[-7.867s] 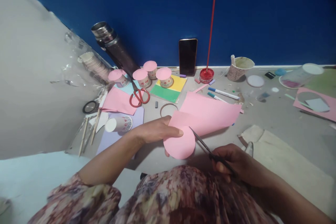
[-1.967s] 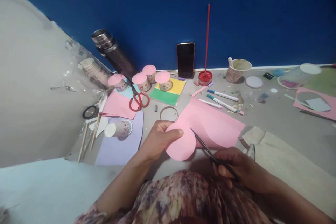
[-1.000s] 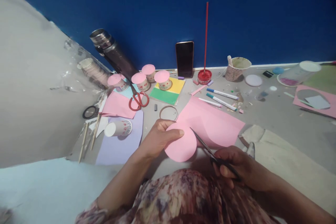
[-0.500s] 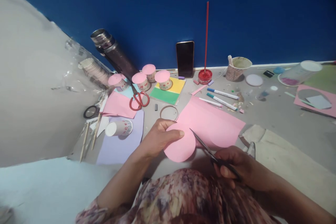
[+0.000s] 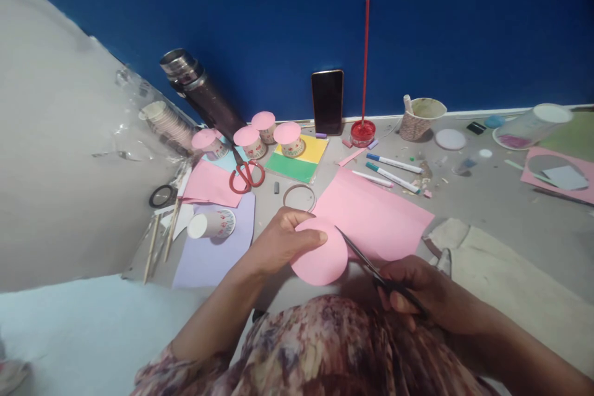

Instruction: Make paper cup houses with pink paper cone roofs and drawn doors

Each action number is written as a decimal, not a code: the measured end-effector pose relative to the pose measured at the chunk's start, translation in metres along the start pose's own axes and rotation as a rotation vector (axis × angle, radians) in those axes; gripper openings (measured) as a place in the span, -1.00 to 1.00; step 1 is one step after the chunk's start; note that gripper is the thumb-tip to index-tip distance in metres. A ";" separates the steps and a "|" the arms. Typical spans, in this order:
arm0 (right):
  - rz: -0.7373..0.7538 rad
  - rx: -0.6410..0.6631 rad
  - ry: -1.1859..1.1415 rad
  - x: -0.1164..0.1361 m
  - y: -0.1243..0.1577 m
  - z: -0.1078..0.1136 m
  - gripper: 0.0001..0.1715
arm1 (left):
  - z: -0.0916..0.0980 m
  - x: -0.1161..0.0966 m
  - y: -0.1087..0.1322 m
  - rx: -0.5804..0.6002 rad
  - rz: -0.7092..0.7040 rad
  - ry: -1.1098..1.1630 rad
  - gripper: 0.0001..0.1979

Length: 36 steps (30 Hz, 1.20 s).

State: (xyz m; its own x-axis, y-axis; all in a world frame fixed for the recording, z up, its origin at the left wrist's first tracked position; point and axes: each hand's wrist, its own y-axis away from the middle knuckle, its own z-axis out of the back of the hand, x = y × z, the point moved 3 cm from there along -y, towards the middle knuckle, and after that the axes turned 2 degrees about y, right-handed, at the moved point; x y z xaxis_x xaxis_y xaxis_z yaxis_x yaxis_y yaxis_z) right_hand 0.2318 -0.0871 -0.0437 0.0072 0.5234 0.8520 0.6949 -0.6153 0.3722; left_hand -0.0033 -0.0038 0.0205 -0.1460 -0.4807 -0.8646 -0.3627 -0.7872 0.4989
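A pink paper circle [image 5: 320, 263] is pinched at its upper left by my left hand [image 5: 290, 241], thumb on top and fingers underneath. My right hand [image 5: 408, 288] is closed round the dark handles of a pair of scissors [image 5: 359, 253]. The blades point up and left, and their tip lies at the circle's upper right edge. Whether the blades touch the paper I cannot tell. Just beyond both hands lies a larger pink sheet [image 5: 371, 216], and a thin brown ring [image 5: 299, 198] rests near my left fingers.
Several paper cups topped with pink discs [image 5: 288, 133], red-handled scissors [image 5: 247, 176] and a dark flask [image 5: 204, 93] stand at the back left. A phone [image 5: 327, 102] leans on the blue wall. Markers [image 5: 394, 164] lie to the right, a cloth [image 5: 501, 278] at front right.
Hardly anything differs. The view has shifted very slightly; both hands keep their hold on the circle and the scissors in nearly the same place.
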 end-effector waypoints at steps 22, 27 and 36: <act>0.004 0.017 -0.007 0.002 0.001 -0.001 -0.29 | -0.003 -0.006 0.002 0.046 -0.024 -0.057 -0.67; 0.022 0.036 -0.012 0.001 0.001 -0.001 -0.31 | -0.002 -0.008 0.002 0.063 -0.039 -0.073 -0.66; 0.023 0.050 -0.036 0.001 -0.001 -0.001 -0.32 | 0.000 -0.013 0.002 0.118 -0.043 -0.202 -0.67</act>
State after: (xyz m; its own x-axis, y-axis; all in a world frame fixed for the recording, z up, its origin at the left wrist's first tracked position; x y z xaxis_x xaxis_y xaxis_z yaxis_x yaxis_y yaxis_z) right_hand 0.2304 -0.0871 -0.0423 0.0486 0.5311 0.8459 0.7293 -0.5976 0.3333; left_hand -0.0020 0.0012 0.0325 -0.3053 -0.3512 -0.8851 -0.4761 -0.7487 0.4613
